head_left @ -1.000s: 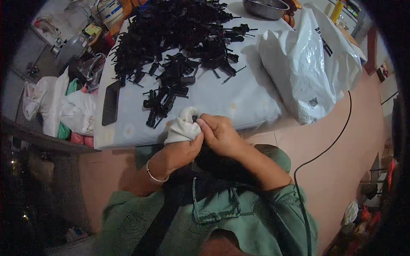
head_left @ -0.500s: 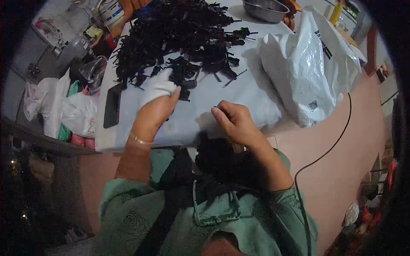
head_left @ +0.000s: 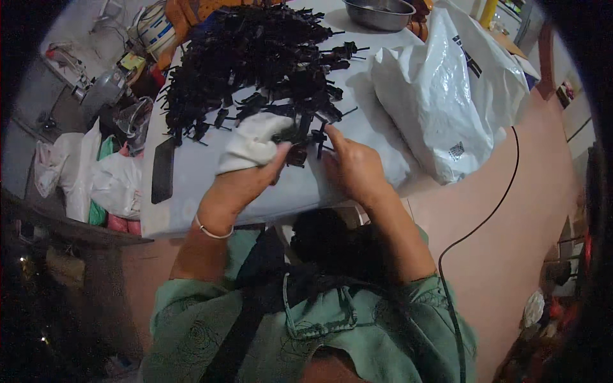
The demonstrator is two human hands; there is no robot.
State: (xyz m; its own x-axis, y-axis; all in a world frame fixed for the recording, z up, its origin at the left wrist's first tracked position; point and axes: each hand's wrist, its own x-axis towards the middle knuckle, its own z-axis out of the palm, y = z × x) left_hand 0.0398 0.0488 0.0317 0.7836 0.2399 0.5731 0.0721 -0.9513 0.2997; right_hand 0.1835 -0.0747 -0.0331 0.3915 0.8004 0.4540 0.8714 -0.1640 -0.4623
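Note:
A large heap of small black plastic parts (head_left: pixel 255 64) with thin prongs covers the far side of the white-covered table (head_left: pixel 198 185). My left hand (head_left: pixel 249 153) has a white fabric covering over its fingers, with the thumb bare. It is closed at the near edge of the heap on a black plastic part (head_left: pixel 296 155), which it partly hides. Just to the right, my right hand (head_left: pixel 357 167) is bare, its index finger and thumb closed about another black plastic part (head_left: pixel 320 139) with a thin stem. The two hands are close together but apart.
A big white plastic bag (head_left: pixel 434 96) stands on the table's right side, a metal bowl (head_left: pixel 380 14) behind it. A dark phone-like slab (head_left: pixel 163 171) lies at the left edge. Filled bags (head_left: pixel 118 182) sit left of the table. A black cable (head_left: pixel 482 223) hangs on the right.
My right hand has moved up and forward to the parts, and a black part now shows at its fingertips. My left hand has shifted right, toward it. The view has tilted slightly.

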